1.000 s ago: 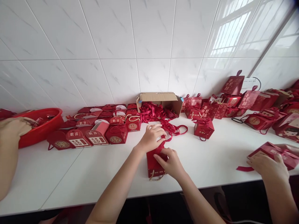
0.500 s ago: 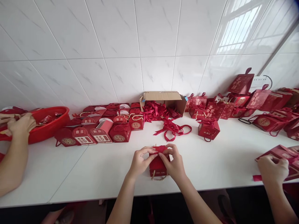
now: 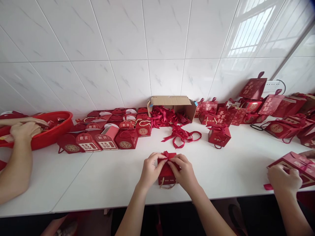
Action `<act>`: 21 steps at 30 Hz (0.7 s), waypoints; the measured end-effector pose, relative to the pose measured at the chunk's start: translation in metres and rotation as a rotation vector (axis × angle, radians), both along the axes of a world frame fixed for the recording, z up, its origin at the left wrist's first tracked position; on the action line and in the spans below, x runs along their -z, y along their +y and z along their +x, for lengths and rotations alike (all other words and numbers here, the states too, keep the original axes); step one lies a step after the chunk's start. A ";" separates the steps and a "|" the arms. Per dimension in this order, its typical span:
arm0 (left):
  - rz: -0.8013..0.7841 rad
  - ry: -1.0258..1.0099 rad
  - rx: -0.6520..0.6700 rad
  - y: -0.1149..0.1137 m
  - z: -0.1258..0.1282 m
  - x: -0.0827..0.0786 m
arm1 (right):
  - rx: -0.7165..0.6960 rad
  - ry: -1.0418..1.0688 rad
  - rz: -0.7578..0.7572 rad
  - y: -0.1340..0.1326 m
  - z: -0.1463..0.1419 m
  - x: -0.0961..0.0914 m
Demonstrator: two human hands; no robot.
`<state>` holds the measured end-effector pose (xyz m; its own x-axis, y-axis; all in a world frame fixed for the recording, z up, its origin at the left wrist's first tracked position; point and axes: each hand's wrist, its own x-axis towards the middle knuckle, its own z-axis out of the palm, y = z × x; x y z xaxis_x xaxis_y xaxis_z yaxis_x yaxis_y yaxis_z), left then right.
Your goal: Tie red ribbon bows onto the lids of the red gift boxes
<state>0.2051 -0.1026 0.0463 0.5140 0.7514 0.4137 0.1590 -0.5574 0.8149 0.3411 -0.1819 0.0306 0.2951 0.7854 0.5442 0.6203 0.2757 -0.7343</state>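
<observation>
In front of me on the white table stands a small red gift box with a twisted cord handle hanging at its near side. A red ribbon is gathered in a knot or bow on its top. My left hand pinches the ribbon from the left, thumb and fingers pressed together. From the right, my right hand pinches it close beside, so the fingertips of both hands nearly meet at the knot. The fingers partly hide the ribbon's loops and the box top.
Behind the box lie loose red ribbons and a cardboard box of ribbon. Rows of red gift boxes stand left, more on the right. A co-worker's hands reach into a red basin; another's hold a red box.
My hands have drawn closer together at the knot, and a small ribbon loop now shows above the fingers. At the left, the co-worker's hands have moved further into the basin.
</observation>
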 end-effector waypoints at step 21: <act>0.072 0.007 0.046 -0.004 -0.001 -0.001 | -0.028 0.471 -0.179 0.009 -0.010 0.003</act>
<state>0.2042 -0.1064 0.0470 0.5505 0.6957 0.4615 0.1379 -0.6210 0.7716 0.3306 -0.1730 0.0276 0.4533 0.8656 0.2129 0.2044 0.1315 -0.9700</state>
